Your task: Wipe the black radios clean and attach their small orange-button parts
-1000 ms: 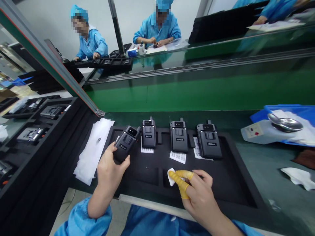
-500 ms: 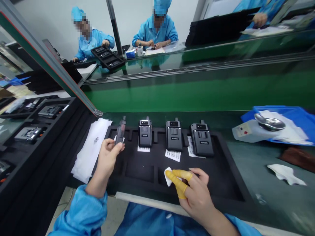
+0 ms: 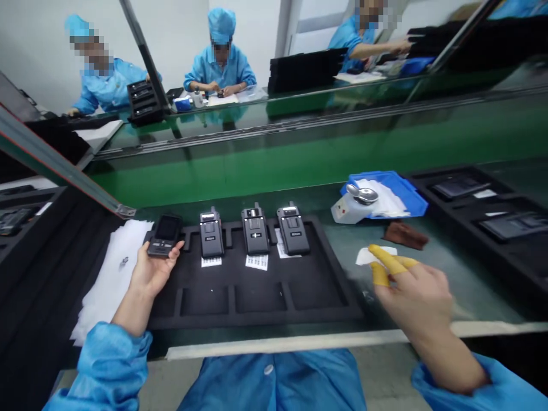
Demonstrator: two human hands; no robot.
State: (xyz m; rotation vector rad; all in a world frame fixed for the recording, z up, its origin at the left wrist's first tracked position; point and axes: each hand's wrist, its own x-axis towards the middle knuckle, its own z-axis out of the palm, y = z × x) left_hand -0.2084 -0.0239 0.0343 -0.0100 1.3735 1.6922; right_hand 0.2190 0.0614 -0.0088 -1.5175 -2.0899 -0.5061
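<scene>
My left hand [image 3: 150, 273] lies palm up over the left end of a black foam tray [image 3: 325, 285] and holds a small black handset [image 3: 164, 235] flat, its screen facing up. Three like handsets [image 3: 254, 229] stand in the tray's back slots, with white printed slips [image 3: 257, 262] below them. My right hand [image 3: 411, 285], with yellow finger cots on two fingers, hovers right of the tray above the green bench. Its cot-covered fingertips pinch a small white wipe [image 3: 363, 256].
White sheets [image 3: 113, 268] lie left of the tray. A dispenser bottle [image 3: 355, 204] rests on a blue tray [image 3: 402, 191], with a brown cloth [image 3: 405, 235] in front. Black trays [image 3: 492, 217] sit at right and far left. People in blue coats work across the green conveyor [image 3: 299, 154].
My left hand has turned the handset from edge-on to lying flat, screen up. My right hand has moved off the tray to the right with the wipe. The view has swung right.
</scene>
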